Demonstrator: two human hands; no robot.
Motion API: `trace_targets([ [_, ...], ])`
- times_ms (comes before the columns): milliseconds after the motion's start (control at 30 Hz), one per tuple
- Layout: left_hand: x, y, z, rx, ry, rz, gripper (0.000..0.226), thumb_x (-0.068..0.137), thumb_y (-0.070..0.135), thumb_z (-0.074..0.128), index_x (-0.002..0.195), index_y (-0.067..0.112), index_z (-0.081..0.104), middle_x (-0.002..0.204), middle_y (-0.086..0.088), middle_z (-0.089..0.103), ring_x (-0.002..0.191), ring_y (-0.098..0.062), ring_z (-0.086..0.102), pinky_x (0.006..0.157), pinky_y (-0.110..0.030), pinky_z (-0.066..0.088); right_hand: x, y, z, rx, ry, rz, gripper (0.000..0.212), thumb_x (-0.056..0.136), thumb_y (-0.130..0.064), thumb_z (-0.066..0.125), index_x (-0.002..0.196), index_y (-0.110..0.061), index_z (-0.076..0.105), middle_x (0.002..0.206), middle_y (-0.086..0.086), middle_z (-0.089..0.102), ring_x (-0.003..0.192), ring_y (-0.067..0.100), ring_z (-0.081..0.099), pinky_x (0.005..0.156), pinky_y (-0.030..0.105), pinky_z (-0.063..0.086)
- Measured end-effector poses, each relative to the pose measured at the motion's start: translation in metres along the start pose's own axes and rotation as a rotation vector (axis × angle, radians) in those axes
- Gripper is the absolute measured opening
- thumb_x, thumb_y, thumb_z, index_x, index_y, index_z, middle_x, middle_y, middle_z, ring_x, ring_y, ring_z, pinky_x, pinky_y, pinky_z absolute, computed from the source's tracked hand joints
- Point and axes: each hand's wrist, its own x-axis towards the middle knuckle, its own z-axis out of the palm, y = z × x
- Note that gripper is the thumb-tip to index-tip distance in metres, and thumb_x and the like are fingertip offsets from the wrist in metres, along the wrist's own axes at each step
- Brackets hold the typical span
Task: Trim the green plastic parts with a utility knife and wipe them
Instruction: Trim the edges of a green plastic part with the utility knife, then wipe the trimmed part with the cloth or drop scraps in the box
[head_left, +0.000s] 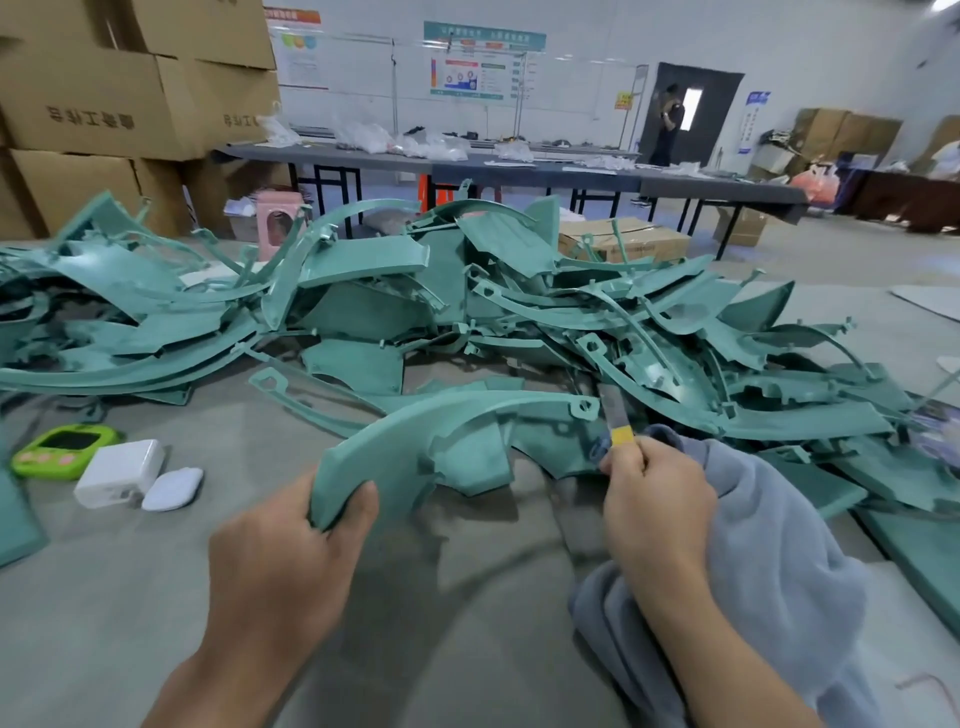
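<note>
Green plastic part (415, 447), a curved fender-like strip, sits at the centre of the head view, lifted just above the grey worktop (156, 597). The left hand (291, 561) grips its lower end at 7 o'clock, thumb curled over the top face. The right hand (654, 499), at 4 o'clock of the part, is clenched round the yellow handle of the utility knife (615, 415). The blade points to 12 o'clock and stands just beside the looped tab at the part's right end; whether it touches is unclear. A grey cloth (769, 545) is bunched under and beside that same hand, toward 5 o'clock. Behind, from 9 to 3 o'clock, a large pile of green parts (467, 312) covers the worktop. Trimming of this piece looks to be in hand and its wiping not yet begun. Most of the pile likely waits, though which pieces are finished cannot be told
</note>
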Motion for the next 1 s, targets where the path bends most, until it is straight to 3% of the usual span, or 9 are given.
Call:
trace_targets([
  [200,0.001,-0.001,0.005,-0.165,0.0,-0.181,0.028,0.078,0.053,0.06,0.063,0.03,0.054,0.054,0.012,0.056,0.06,-0.003,0.056,0.053,-0.023,0.038,-0.03,-0.013,0.011,0.008,-0.353,-0.431,0.037,0.098,-0.031,0.058,0.065,-0.012,0.055,0.052,-0.006,0.047,0.049,0.012,0.038,0.05,0.027,0.029],
  [300,0.008,-0.007,0.002,-0.273,0.171,-0.299,0.015,0.081,0.042,0.066,0.083,0.033,0.054,0.071,0.018,0.058,0.068,0.004,0.055,0.057,-0.034,0.038,-0.029,-0.01,0.009,-0.117,-0.428,-0.371,0.041,0.093,-0.03,0.061,0.065,-0.003,0.048,0.046,-0.001,0.037,0.045,0.014,0.03,0.047,0.031,0.025],
  [367,0.015,-0.017,-0.003,-0.357,0.244,-0.402,0.022,0.08,0.044,0.061,0.09,0.028,0.049,0.078,0.014,0.06,0.072,-0.009,0.058,0.063,-0.039,0.041,-0.03,-0.01,0.003,-0.273,-0.504,-0.312,0.043,0.091,-0.036,0.058,0.064,-0.004,0.048,0.044,0.004,0.041,0.042,0.013,0.031,0.048,0.033,0.033],
  [467,0.021,-0.027,-0.007,-0.453,0.244,-0.498,0.019,0.082,0.044,0.06,0.093,0.029,0.058,0.087,0.011,0.067,0.081,-0.015,0.064,0.072,-0.044,0.052,-0.027,-0.015,-0.01,-0.469,-0.311,-0.438,0.049,0.095,-0.045,0.051,0.057,-0.014,0.051,0.046,0.0,0.048,0.059,0.017,0.047,0.075,0.035,0.04],
  [600,0.02,-0.019,-0.005,-0.532,0.193,-0.546,0.018,0.077,0.048,0.061,0.089,0.035,0.065,0.081,0.011,0.07,0.08,-0.018,0.068,0.07,-0.042,0.056,0.0,-0.018,-0.046,-0.562,0.167,-0.424,0.004,0.084,-0.034,0.07,0.085,-0.036,0.072,0.075,-0.008,0.062,0.093,0.021,0.048,0.083,0.034,0.022],
  [700,0.017,-0.013,-0.001,-0.605,0.165,-0.6,0.019,0.075,0.048,0.059,0.086,0.034,0.066,0.073,0.014,0.07,0.072,-0.018,0.068,0.061,-0.038,0.054,0.012,-0.008,-0.062,-0.858,0.069,-0.302,0.007,0.08,-0.039,0.073,0.086,-0.037,0.071,0.085,-0.008,0.06,0.089,0.021,0.05,0.084,0.038,0.022],
  [833,0.015,-0.007,0.004,-0.696,0.111,-0.664,0.021,0.079,0.045,0.055,0.085,0.03,0.068,0.073,0.008,0.072,0.069,-0.021,0.069,0.064,-0.045,0.059,0.011,-0.015,-0.06,-1.041,-0.171,-0.129,0.013,0.079,-0.042,0.073,0.075,-0.032,0.066,0.068,-0.015,0.062,0.078,0.012,0.057,0.071,0.036,0.009],
  [933,0.014,0.001,0.006,-0.751,0.063,-0.693,0.021,0.092,0.034,0.056,0.078,0.029,0.071,0.062,0.009,0.07,0.052,-0.006,0.063,0.049,-0.026,0.053,0.012,-0.016,-0.062,-0.857,-0.113,-0.208,0.018,0.083,-0.028,0.071,0.066,-0.031,0.068,0.058,-0.01,0.063,0.066,0.01,0.054,0.079,0.036,0.022],
  [1000,0.012,0.002,0.007,-0.736,-0.003,-0.68,0.028,0.091,0.036,0.058,0.072,0.017,0.066,0.055,0.006,0.061,0.047,-0.009,0.054,0.046,-0.029,0.046,0.001,-0.024,-0.062,-0.419,-0.037,-0.345,0.025,0.086,-0.025,0.073,0.064,-0.036,0.07,0.06,-0.009,0.06,0.067,0.007,0.053,0.076,0.038,0.039],
])
